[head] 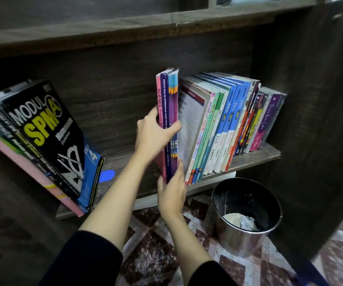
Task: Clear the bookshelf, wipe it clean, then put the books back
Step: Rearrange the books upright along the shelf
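a bundle of thin books (169,112), with a pink "science" spine, a purple spine and blue-and-purple ones beside it, stands upright near the middle of the bookshelf (255,155), spines facing out. the left grip (154,137) grasps the bundle about halfway up, fingers round the pink side and the thumb laid across the spines. the right grip (171,193) grasps the bundle's lower end at the front edge of the shelf board, fingers curled on either side. both arms wear black sleeves pushed up the forearm. just to the right of the bundle a row of books (228,124) stands on the same board, running to the right wall of the case and leaning a little; the nearest one shows part of its cover. well apart at the left end, a stack of thick books (42,131) leans steeply, a black "modul spm" cover on top and a pink book under it. a blue patch (106,175) lies on the bare board between that stack and the arms. below the shelf, under the row, a shiny metal bin (247,240) stands on a patterned carpet (152,254) with crumpled pale waste (240,220) at its bottom.
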